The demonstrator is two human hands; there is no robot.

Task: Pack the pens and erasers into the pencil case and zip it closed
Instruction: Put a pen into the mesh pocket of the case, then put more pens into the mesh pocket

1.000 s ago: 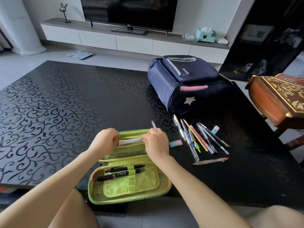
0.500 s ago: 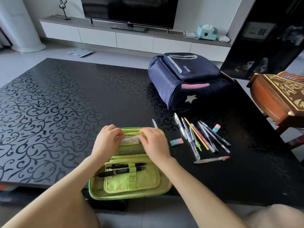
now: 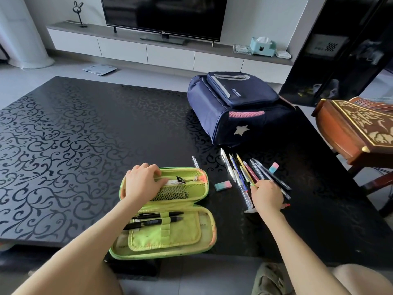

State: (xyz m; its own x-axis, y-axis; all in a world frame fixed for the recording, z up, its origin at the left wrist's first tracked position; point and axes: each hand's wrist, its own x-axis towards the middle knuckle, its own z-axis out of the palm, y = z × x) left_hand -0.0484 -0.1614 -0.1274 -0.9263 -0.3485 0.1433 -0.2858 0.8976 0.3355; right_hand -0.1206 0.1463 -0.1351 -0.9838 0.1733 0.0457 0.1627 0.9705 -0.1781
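A black table [image 3: 85, 145] with a glossy swirl pattern fills the view, in a living room with a TV [image 3: 163, 13] on a low white cabinet [image 3: 170, 54] far beyond both hands. A navy fabric backpack [image 3: 234, 116] with a pale star lies beyond the right hand [image 3: 266, 196], and a carved wooden instrument [image 3: 357, 124] sits further out to that hand's right.

The case [image 3: 170, 231] lies unzipped and spread in 2 halves between the hands, at the near table edge. It is lime green, an oblong with rounded ends and soft padded walls. The left hand [image 3: 142, 184] rests on the far half, fingers loosely bent over the mesh pocket [image 3: 176, 193], gripping nothing that shows. Just nearer than that hand, 2 black pens [image 3: 153, 219] sit under a green elastic loop.

The right hand has its fingers curled down around the near ends of the loose pens [image 3: 240, 173], a fan of slim plastic barrels, clear, blue, yellow and pink. 1 block eraser [image 3: 222, 186], pink and teal, lies between the hands; another eraser [image 3: 273, 168] lies just beyond the right hand.
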